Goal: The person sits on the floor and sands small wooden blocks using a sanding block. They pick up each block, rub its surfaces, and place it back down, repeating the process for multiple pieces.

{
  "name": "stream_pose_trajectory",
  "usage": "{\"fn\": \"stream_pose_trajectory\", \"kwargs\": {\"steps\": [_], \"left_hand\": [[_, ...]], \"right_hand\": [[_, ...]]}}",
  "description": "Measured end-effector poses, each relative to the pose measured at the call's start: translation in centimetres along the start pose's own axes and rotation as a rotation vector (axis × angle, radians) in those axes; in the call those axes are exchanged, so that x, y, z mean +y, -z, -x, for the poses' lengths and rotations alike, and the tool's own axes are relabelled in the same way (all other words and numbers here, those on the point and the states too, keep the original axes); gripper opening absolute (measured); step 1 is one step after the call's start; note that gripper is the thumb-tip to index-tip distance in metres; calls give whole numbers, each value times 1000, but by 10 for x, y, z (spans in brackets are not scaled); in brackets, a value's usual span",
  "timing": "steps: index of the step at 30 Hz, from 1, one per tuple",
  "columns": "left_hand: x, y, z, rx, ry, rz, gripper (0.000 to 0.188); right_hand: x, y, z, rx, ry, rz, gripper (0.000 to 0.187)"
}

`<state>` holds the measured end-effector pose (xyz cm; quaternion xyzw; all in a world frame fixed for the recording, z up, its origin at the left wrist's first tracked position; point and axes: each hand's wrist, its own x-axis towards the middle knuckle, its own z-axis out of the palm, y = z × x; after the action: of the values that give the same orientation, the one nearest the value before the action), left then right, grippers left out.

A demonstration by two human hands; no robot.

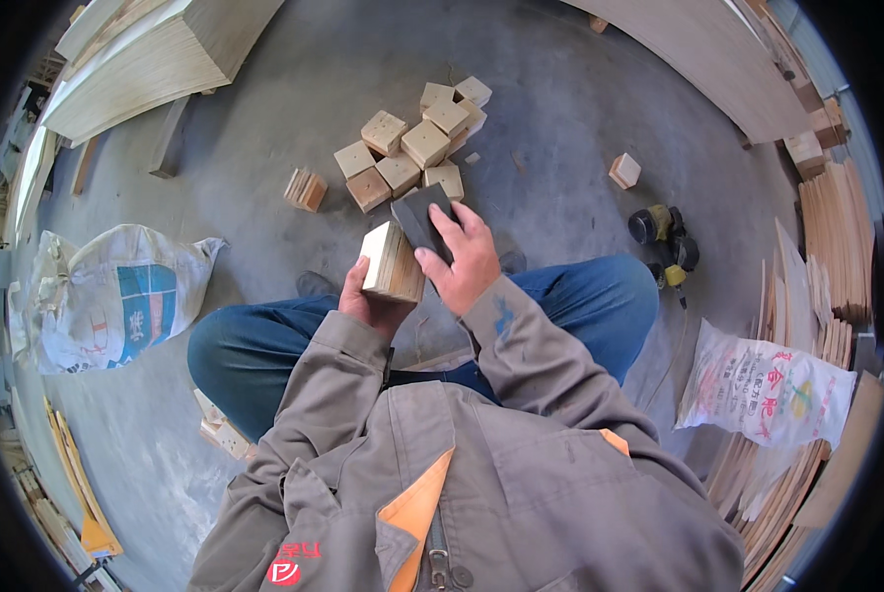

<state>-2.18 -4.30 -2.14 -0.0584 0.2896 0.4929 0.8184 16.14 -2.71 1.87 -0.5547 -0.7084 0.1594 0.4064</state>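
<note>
My left hand (pixel 361 299) grips a layered plywood block (pixel 395 266) above my lap, thumb along its left side. Its pale top face and striped edge show. In my right hand (pixel 470 259) is a dark grey sanding block (pixel 420 219), with the fingers over it. It is held against or very near the plywood block's upper right edge; whether they touch I cannot tell. Just beyond my hands lies a pile of similar wooden blocks (pixel 424 144) on the floor, several of them with small dark marks on top.
Single blocks lie left (pixel 305 189) and right (pixel 625 171) of the pile. A yellow-and-black power tool (pixel 671 247) with a cord sits by my right knee. White woven sacks stand left (pixel 116 296) and right (pixel 763 385). Plywood stacks (pixel 166 69) and wood strips (pixel 837 237) line the sides.
</note>
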Motion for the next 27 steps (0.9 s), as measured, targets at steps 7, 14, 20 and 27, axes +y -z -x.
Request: {"fn": "stream_pose_trajectory", "kwargs": {"steps": [7,14,20,27], "left_hand": [[19,17,-10,-262,77,-22,67],[-1,-6,3,-99,70,-91,59],[13,21,-20,-163,58,-16,61],[1,-18,6,-123,35,-115,62]], "right_hand": [[-51,13,28,-150,253,-38,63],[8,3,-11,-19,-51,35,61],[-46,9,31,-131,261,-32,66],[27,-8,-18,34,-83,17,58]]}}
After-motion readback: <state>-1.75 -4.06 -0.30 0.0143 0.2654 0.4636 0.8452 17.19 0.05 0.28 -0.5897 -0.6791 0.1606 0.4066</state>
